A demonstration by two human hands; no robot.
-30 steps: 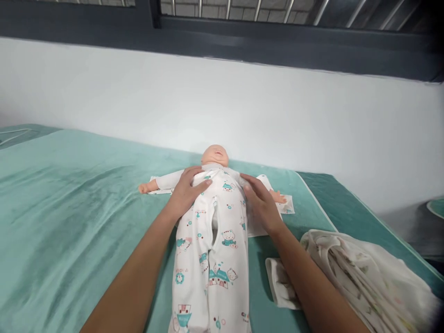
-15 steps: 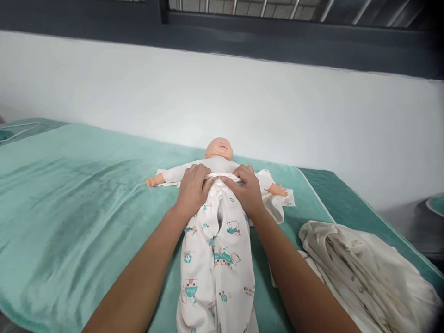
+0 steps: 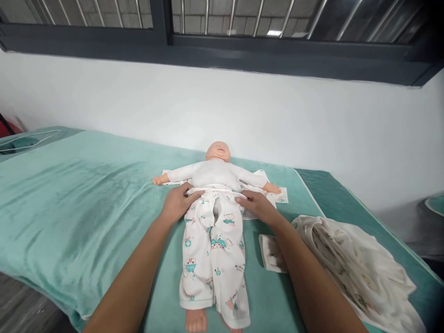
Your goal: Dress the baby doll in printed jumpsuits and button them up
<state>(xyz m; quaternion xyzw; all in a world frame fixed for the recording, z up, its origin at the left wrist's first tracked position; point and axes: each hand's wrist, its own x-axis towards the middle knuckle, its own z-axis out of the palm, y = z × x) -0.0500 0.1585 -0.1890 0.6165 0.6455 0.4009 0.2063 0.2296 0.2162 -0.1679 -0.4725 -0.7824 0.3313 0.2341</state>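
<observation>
A baby doll [image 3: 219, 152] in a white long-sleeved top [image 3: 215, 174] lies on its back with its arms spread. White printed pants [image 3: 199, 240] cover its legs up to the waist, and its bare feet show below the cuffs. My left hand [image 3: 177, 201] grips the waistband on the left side, thumb on the front of the cloth. On the right side, my right hand [image 3: 258, 206] pinches the same waistband, its lower fingers partly hidden. Under the doll's back and arms lies a white printed garment [image 3: 282, 195], partly covered.
A green blanket [image 3: 104, 199] covers the bed. To the right, a crumpled white printed cloth [image 3: 360, 268] lies near a small folded white cloth [image 3: 270, 252], partly behind my right forearm. A white wall [image 3: 194, 106] and a barred window [image 3: 229, 18] stand behind.
My hands have moved apart from the middle of the waistband to its two sides. The view has drawn back, so the doll's feet and the folded cloth now show.
</observation>
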